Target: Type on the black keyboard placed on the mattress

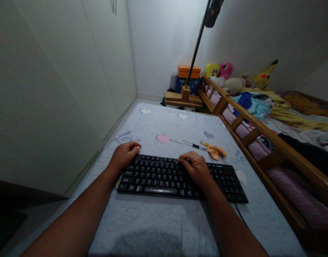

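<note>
The keyboard [161, 176] is lying across the sheet [153, 221], with bare fabric extending before and behind it, the cabinet [73, 89] bounding the left and the wooden rail [249, 125] the right. The left hand [125, 154] is curling its fingers beside the upper left corner, while the right hand [195, 166] is bending palm-down over the upper keys, thumb and fingertips drawing close; whether either grip is holding anything cannot be told. The keyboard is showing black keys, its cable [241, 214] trailing nearward.
</note>
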Action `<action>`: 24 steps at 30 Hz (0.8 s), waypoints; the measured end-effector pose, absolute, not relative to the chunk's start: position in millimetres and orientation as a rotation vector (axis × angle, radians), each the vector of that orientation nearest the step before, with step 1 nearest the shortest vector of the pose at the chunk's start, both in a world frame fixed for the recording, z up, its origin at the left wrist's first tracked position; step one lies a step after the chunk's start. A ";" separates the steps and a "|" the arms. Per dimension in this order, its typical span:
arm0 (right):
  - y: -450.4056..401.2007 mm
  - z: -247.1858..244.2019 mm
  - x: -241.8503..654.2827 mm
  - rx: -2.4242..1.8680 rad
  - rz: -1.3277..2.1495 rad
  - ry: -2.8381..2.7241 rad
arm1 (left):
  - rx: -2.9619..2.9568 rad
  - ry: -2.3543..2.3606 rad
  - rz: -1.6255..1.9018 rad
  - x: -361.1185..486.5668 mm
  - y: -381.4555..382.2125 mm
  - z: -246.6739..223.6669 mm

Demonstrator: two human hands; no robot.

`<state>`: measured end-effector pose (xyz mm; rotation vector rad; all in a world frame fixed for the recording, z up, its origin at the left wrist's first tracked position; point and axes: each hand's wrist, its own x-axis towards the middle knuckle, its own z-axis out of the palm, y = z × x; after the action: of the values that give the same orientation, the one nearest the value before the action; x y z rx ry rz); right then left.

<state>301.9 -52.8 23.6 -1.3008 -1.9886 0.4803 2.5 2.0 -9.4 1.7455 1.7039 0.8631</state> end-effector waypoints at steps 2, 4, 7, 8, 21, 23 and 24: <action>-53.0 24.1 301.4 -1.302 0.478 -1.994 | 1.743 1.696 0.872 2.6 1.6 -9.3; -52.8 24.5 302.9 -1.308 0.473 -1.997 | 1.736 1.690 0.875 2.7 1.4 -9.5; -51.8 25.3 308.3 -1.329 0.468 -2.000 | 1.728 1.687 0.867 2.6 1.6 -10.3; -51.5 25.6 310.5 -1.340 0.467 -2.001 | 1.726 1.686 0.867 2.5 1.8 -10.5; -51.4 26.8 312.9 -1.321 0.450 -2.004 | 1.725 1.688 0.884 1.8 3.0 -12.9; -51.3 26.0 309.9 -1.308 0.461 -2.006 | 1.730 1.691 0.878 2.0 2.9 -12.4; -51.4 25.8 308.4 -1.305 0.468 -2.006 | 1.734 1.692 0.876 2.2 2.8 -11.9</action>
<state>308.4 -51.4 25.8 -1.3053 -2.0059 0.4679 2.2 2.8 -11.9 1.7339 1.6925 0.8763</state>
